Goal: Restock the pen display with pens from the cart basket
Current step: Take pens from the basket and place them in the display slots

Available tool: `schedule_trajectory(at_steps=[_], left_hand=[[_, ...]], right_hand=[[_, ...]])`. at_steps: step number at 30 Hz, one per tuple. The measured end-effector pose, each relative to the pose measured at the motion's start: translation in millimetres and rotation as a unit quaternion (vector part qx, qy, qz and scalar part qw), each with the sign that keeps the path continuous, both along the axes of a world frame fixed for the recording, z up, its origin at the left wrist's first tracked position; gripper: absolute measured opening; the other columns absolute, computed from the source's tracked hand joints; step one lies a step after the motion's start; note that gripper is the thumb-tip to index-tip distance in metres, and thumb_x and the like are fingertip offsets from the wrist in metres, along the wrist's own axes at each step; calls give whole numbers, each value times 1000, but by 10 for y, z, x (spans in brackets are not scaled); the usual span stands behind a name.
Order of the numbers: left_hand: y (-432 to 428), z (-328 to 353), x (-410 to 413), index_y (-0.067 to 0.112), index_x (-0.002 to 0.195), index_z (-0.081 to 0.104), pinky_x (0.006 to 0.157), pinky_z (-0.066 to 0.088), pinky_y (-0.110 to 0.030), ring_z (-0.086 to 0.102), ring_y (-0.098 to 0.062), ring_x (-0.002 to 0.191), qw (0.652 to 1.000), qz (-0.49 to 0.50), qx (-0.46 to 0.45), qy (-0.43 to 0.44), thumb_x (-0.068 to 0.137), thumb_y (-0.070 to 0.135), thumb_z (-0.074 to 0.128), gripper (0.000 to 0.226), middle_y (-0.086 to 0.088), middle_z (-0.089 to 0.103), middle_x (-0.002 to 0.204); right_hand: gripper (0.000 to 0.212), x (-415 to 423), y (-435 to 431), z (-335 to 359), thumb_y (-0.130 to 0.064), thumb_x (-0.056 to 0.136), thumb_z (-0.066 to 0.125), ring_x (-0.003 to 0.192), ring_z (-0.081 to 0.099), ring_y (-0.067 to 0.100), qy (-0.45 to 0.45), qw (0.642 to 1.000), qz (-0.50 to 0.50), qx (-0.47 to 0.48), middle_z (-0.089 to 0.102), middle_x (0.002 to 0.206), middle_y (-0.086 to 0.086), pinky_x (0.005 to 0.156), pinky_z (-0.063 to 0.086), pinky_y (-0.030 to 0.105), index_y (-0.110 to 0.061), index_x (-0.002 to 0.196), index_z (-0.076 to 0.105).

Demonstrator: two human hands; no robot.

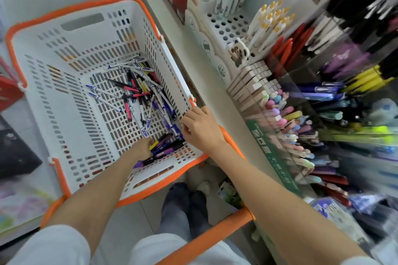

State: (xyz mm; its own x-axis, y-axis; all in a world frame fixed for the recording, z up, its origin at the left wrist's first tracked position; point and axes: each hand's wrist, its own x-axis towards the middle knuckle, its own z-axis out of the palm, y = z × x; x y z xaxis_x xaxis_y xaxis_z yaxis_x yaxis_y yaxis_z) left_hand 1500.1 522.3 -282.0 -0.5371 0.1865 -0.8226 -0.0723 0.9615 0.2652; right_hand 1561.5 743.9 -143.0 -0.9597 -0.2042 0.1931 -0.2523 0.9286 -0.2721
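Presently the left hand [143, 149] is down in the near corner of the cart basket [43, 75]. Its fingers are curled round a bundle of pens [170, 146] — dark and purple barrels with one yellow piece among them. The right hand [201, 130] grips the basket's near right rim, fingers hooked over the white edge, and holds no stock. More loose pens [137, 90] lie heaped on the basket floor toward the shelf side. The pen display [301, 118] stands to the right, just beyond the shelf ledge [215, 79]. Its compartments look crowded, and much of it is blurred, so the matching slot cannot be identified.

Risks, as judgement:

1. The bundle looks thick for one hand and the pens jut past the fingers unevenly. Lifting it over the rim could shed one or two to the floor.
2. The protruding ends sit close to the slotted wall and could snag in an opening, levering the bundle loose.
3. The left hand's way to the display lies across the right forearm — a bump there would scatter the handful.
4. Pushing several pens at once into a full compartment may dislodge neighbours or mix the stock.
5. Weight from the right hand on the rim could shift the basket. Whether it is fixed cannot be told.
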Motion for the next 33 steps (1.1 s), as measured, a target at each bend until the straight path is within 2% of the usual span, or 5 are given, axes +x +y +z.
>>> schedule_trajectory(at_steps=[9,15,25,30,33], left_hand=[[88,9,224,19,138,52,102,46,-38,60,-22,108,992,48,52,-101,88,62,60,66,-5,63,125],[74,49,77,9,156,20,117,30,-38,29,-29,146,992,0,-2,-123,86,65,61,98,-10,21,163],[-148,216,-131,9,157,16,118,28,-39,26,-29,147,990,-22,-4,-141,88,57,65,97,-10,19,163],[-327,233,-183,1,136,45,83,57,-41,65,-34,103,984,44,40,-167,79,49,76,81,-16,64,122],[-296,471,-133,4,113,48,53,43,-27,50,-19,54,982,64,65,-163,96,31,65,36,-7,59,68]], right_hand=[[10,6,6,-10,-15,87,61,76,49,18,-4,1000,-5,17,60,78,-1,76,36,32,-16,79,66],[9,12,12,-11,-17,89,62,77,48,16,-8,1000,-3,24,61,80,-1,76,34,30,-17,81,67],[12,6,15,-14,-14,88,60,75,46,17,0,1000,-4,16,58,76,-2,74,34,30,-17,77,65],[11,3,13,-17,-14,86,60,74,46,17,-8,1000,-2,18,58,76,-2,74,35,32,-17,76,64],[10,2,12,-12,-14,85,62,74,46,16,-8,1000,-7,17,58,75,-3,73,34,30,-18,76,64]])
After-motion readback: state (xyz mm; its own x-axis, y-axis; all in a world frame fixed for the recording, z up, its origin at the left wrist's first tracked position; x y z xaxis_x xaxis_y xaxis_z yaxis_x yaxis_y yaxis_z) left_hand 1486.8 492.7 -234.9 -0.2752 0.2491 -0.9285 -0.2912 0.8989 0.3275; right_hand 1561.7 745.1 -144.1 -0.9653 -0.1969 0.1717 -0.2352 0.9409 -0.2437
